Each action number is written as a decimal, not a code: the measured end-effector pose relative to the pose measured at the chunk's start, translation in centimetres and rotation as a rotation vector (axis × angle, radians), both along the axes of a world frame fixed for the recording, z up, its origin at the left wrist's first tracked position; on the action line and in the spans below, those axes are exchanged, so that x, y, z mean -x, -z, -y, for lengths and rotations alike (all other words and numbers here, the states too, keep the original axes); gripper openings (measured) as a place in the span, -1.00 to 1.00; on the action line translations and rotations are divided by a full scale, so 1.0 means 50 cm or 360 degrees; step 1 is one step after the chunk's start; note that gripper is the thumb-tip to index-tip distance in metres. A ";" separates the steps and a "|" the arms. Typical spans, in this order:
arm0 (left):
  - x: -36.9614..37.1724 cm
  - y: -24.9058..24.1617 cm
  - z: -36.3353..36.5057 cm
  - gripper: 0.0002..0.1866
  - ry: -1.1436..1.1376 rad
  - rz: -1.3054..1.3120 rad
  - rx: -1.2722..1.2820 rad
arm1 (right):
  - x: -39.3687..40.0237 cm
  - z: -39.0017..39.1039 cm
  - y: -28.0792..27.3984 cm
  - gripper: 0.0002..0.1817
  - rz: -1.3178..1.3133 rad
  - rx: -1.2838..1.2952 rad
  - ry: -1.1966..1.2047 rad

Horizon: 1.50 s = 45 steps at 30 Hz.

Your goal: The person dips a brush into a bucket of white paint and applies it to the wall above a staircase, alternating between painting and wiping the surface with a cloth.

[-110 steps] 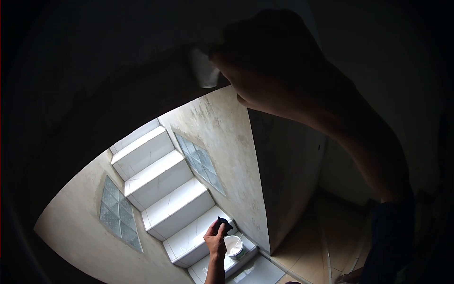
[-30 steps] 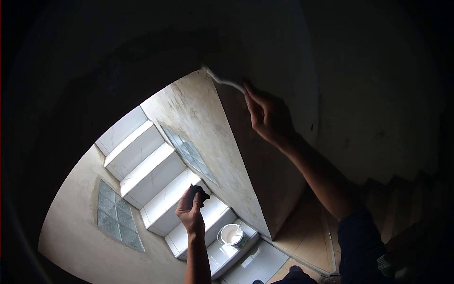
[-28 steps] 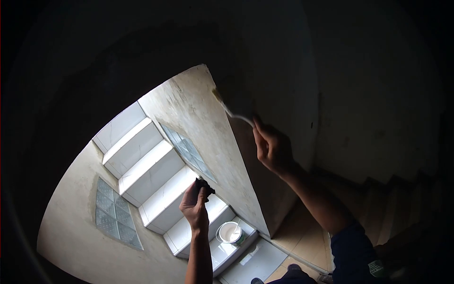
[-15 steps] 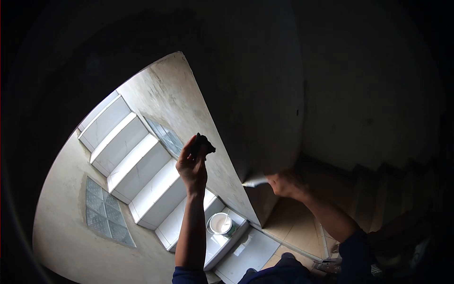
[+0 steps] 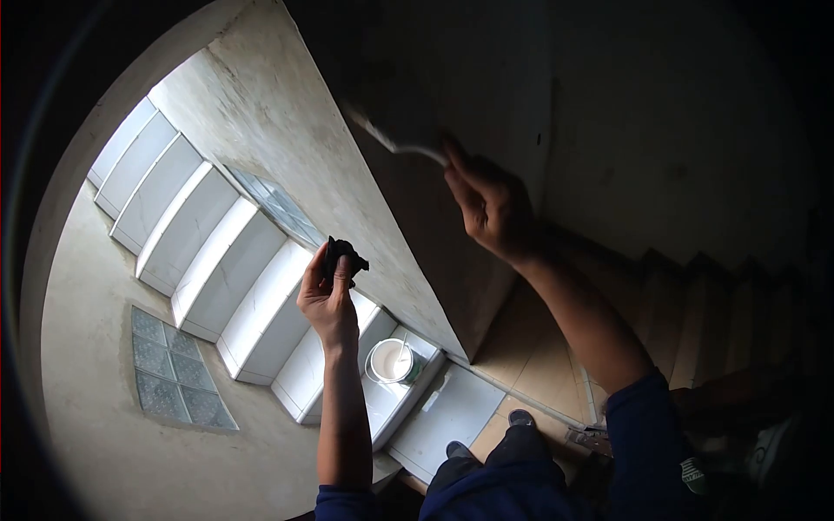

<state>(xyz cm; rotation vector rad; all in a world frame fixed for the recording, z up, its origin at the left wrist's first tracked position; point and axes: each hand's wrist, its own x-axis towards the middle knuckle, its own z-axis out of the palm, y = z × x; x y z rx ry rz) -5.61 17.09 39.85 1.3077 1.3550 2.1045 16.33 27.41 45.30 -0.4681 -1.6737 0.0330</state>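
Observation:
My left hand [image 5: 328, 300] is raised in front of the stairs, fingers and thumb pinching a crumpled black cloth [image 5: 346, 259]. Further up, my right hand [image 5: 493, 204] grips a putty knife [image 5: 407, 146], its handle mostly hidden inside my fist. The pale metal blade is blurred and lies close to the edge of the wall corner [image 5: 382, 195], where the lit face meets the dark one. A white bucket [image 5: 380, 369] with pale material and a thin stick-like handle inside stands on a low step, below and right of my left hand.
White tiled stairs [image 5: 208, 252] climb to the upper left between plastered walls. Glass-block windows [image 5: 178, 369] sit in both walls. My feet [image 5: 521, 418] stand on tan tiles beside a grey slab [image 5: 447, 421]. Darker steps [image 5: 686, 321] lie at the right.
My right hand has moved up along the wall corner with the putty knife. The view has shifted, showing more floor; my left hand keeps its hold on the black cloth.

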 end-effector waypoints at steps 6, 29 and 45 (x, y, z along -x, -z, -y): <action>0.027 0.111 0.013 -0.66 -0.0090 0.0032 0.0258 | -0.015 0.080 0.570 -0.53 0.0157 0.0468 0.0006; 0.219 0.894 0.216 -0.63 -0.0557 0.1535 0.1126 | -0.262 0.471 0.984 -0.71 0.0788 0.2438 0.0248; 0.417 1.210 -0.007 -0.73 -0.0501 -0.0534 0.1818 | -0.171 0.463 1.159 -0.62 0.0704 0.2718 0.0294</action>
